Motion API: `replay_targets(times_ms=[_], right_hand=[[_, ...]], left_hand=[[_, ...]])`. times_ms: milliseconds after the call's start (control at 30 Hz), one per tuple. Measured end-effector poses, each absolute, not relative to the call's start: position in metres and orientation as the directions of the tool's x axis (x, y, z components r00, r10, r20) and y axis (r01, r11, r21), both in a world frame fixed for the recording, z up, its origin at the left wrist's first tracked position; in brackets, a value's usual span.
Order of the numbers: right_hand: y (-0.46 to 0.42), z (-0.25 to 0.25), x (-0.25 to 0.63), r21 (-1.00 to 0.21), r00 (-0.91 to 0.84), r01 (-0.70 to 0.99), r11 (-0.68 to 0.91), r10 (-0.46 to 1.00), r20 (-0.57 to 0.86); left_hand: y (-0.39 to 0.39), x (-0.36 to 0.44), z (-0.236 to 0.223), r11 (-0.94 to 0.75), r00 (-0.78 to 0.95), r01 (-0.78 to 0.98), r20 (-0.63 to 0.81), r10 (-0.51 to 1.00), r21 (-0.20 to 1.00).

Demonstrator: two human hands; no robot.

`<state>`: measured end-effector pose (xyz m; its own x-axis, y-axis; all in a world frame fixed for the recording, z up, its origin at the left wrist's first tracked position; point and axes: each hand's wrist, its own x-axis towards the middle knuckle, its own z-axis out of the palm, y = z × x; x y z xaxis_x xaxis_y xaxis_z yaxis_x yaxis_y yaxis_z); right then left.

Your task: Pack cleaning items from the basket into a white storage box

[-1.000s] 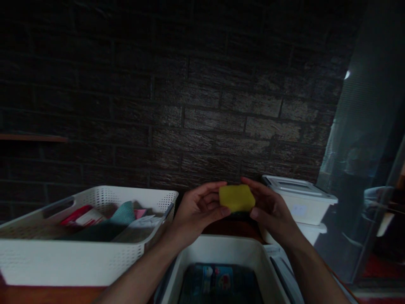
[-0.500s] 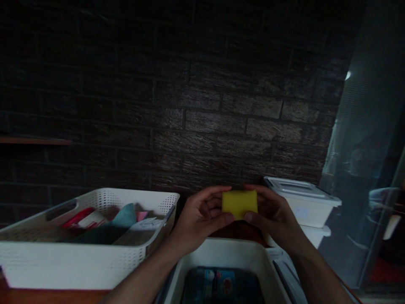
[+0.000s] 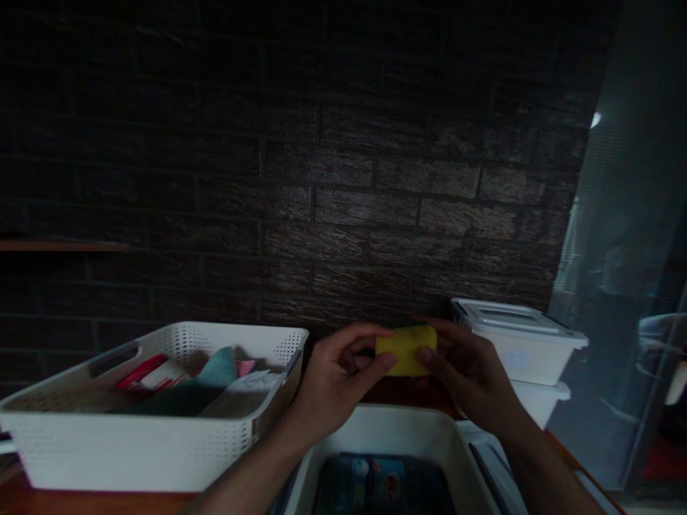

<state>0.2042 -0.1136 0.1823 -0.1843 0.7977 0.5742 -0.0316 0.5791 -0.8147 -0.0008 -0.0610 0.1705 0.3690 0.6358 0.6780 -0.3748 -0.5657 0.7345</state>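
Both hands point(image 3: 339, 368) point(image 3: 475, 365) hold a yellow sponge point(image 3: 406, 349); long axis left-to-right.

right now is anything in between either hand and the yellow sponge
Nothing visible: the left hand and right hand both hold the yellow sponge directly, thumbs on its near face. The open white bin sits lower in view, not between them.

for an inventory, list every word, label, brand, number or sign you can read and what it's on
No text can be read.
Blue label in the open white bin: too dark and blurred.
Pale label on the lidded storage box: too faint.
Red packet in the perforated basket: too blurred.
Yellow sponge: no lettering visible.
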Motion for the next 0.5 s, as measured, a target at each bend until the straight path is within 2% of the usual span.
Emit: replay_targets(times_ms=[233,367,500], right_hand=[[-0.1159,0.1809,0.2112,-0.781,-0.280,0.033,0.623,0.756,0.591],[-0.1159,0.1804,0.2058,-0.736,-0.213,0.165,0.656,0.752,0.623],[-0.1145,0.1833,0.2045,-0.667,-0.205,0.231,0.709,0.705,0.679]], left_hand=[[-0.0585,0.0020,0.1670,-0.645,0.306,-0.386,0.752,0.584,0.659],[-0.0581,0.0021,0.1645,-0.696,0.313,-0.307,0.760,0.570,0.649],[-0.0598,0.0008,0.1668,-0.787,0.314,-0.270,0.824,0.472,0.554]])
